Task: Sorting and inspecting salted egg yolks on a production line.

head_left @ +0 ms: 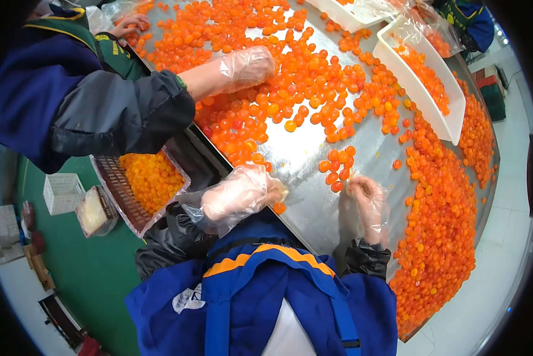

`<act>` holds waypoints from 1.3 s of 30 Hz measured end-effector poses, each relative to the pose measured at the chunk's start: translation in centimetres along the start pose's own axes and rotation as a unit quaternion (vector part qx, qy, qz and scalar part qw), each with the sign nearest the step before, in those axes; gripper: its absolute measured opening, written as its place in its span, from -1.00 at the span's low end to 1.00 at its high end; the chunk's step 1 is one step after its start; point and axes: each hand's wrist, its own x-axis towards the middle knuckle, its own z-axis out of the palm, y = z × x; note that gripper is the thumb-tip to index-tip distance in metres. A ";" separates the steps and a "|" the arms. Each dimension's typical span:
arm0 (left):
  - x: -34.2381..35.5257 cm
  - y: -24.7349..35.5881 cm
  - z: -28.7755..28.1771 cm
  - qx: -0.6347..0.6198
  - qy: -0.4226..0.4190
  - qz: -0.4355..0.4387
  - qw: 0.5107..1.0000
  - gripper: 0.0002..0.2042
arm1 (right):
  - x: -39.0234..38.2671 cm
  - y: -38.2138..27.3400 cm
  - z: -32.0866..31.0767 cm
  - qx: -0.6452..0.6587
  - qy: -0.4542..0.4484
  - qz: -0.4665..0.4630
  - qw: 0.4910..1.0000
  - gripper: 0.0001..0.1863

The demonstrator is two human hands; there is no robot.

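Orange egg yolks point(302, 83) lie loose over the metal table point(337, 219). My left hand point(239, 193), in a clear plastic glove, is at the table's left edge with its fingers curled. An orange yolk point(279, 207) shows just below its fingertips; whether the fingers grip it is hidden. Over the bare metal to the right is my right hand point(370, 204), also gloved. Its fingers are bent in and closed, and what they hold, if anything, does not show. Beside its fingertips sits a small cluster of yolks point(337, 166).
At the left, a co-worker's gloved hand point(248, 65) reaches over the yolks. Below that arm stands a crate point(109, 178) of yellower yolks. A white tray point(456, 118) with yolks rests at the far right, above a dense yolk pile point(435, 237) along the table's right side.
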 end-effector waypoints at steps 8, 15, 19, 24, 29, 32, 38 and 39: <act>-0.7 -0.4 1.0 0.098 0.118 -0.045 0.987 -0.80 | -0.2 0.3 -0.4 0.007 0.023 -0.022 0.999 -0.86; -1.2 0.3 0.3 0.118 0.254 -0.081 0.957 -0.61 | -0.4 -0.2 -0.2 -0.021 0.022 -0.007 0.999 -0.86; -0.5 -0.1 0.7 0.181 0.216 -0.153 0.947 -0.47 | -0.3 -0.3 -0.2 -0.040 0.021 0.002 0.999 -0.86; 1.4 -1.6 1.0 0.189 0.186 -0.151 0.952 -0.31 | -0.2 0.2 -0.3 -0.017 0.008 -0.001 1.000 -0.86; 3.4 -1.7 0.8 0.249 0.125 -0.189 0.942 -0.13 | -0.1 0.1 0.0 -0.010 -0.003 -0.008 1.000 -0.88; 4.6 -2.2 1.4 0.240 0.140 -0.209 0.937 -0.15 | -0.2 -0.1 0.0 -0.018 0.001 -0.010 1.000 -0.89; 5.2 -2.3 1.3 0.227 0.178 -0.212 0.934 -0.19 | -0.2 -0.1 0.1 -0.018 0.014 -0.008 1.000 -0.88; 5.2 -2.2 1.3 0.226 0.182 -0.212 0.933 -0.19 | -0.1 0.2 0.0 -0.017 0.012 -0.003 1.000 -0.88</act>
